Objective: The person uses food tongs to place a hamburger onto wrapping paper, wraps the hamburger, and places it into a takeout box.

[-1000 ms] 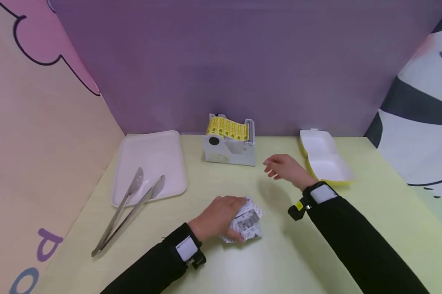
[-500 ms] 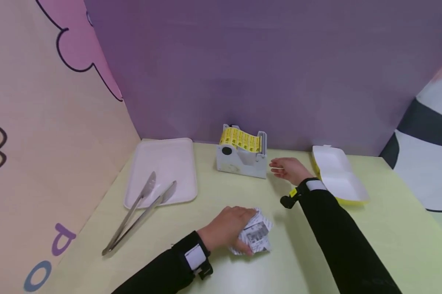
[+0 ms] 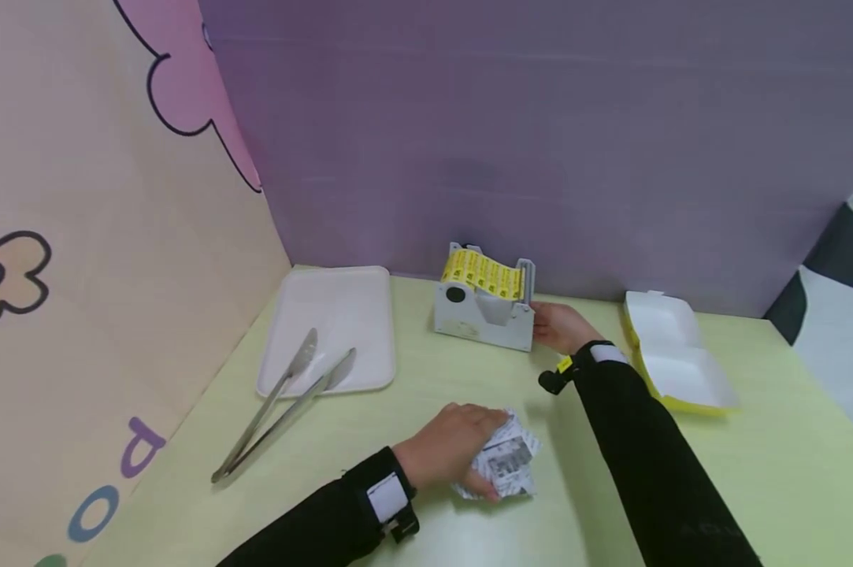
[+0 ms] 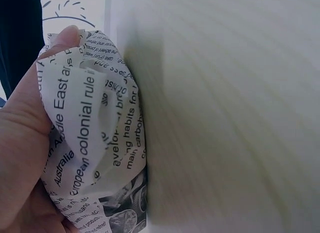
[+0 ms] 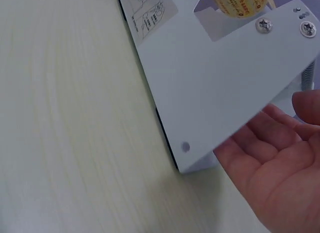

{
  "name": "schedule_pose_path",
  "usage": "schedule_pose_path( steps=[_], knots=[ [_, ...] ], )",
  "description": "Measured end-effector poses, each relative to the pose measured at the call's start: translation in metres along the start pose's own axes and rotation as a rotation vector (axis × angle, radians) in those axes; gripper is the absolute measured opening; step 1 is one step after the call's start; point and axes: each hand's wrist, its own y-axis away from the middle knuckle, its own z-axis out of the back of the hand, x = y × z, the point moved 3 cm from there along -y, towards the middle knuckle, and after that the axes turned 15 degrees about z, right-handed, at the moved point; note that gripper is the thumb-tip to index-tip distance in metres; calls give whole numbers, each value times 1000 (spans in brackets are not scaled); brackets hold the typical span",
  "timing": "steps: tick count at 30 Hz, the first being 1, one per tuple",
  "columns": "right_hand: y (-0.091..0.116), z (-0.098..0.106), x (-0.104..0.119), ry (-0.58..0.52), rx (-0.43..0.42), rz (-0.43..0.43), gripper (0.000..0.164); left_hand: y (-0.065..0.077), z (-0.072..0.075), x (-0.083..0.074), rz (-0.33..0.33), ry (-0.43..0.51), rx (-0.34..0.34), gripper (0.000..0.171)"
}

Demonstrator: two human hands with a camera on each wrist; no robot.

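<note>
Right hand (image 3: 559, 327) moved up to dispenser (image 3: 477, 318) — fingertips hidden, grip can't be told. Left hand (image 3: 449, 446) grips printed-paper bundle (image 3: 509, 463). Likely label-fetching step — next probably calls for pinching yellow labels (image 3: 483, 272).

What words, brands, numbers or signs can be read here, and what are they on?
"colonial rule": on the crumpled printed paper
"Australia": same paper
"East": same paper
"habits for": same paper
"o", in blue: on the left-hand wall; the purple letter above could be p or d
Too small or blurred: the rest of the paper's print, the yellow label roll, and the sticker on the white dispenser.
No brand or number is legible.
</note>
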Motion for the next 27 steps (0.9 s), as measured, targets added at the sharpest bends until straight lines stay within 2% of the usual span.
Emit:
schedule_pose_path(
  steps=[6, 13, 19, 23, 27],
  knots=[
    [1, -6, 9, -178, -64, -36, 50, 2, 4, -2, -2, -10, -12, 105],
    [-1, -9, 7, -247, -133, -103, 46, 1, -1, -3, 10, -16, 11, 105],
    [-3, -3, 1, -385, -171, -145, 46, -1, -6, -5, 3, -47, 7, 107],
    [-5, -3, 4, -358, -165, -115, 36, 0, -3, -4, 12, -34, 7, 108],
    [-4, -6, 10, -227, -165, -47, 37, 1, 0, -2, 16, -22, 1, 107]
  ],
)
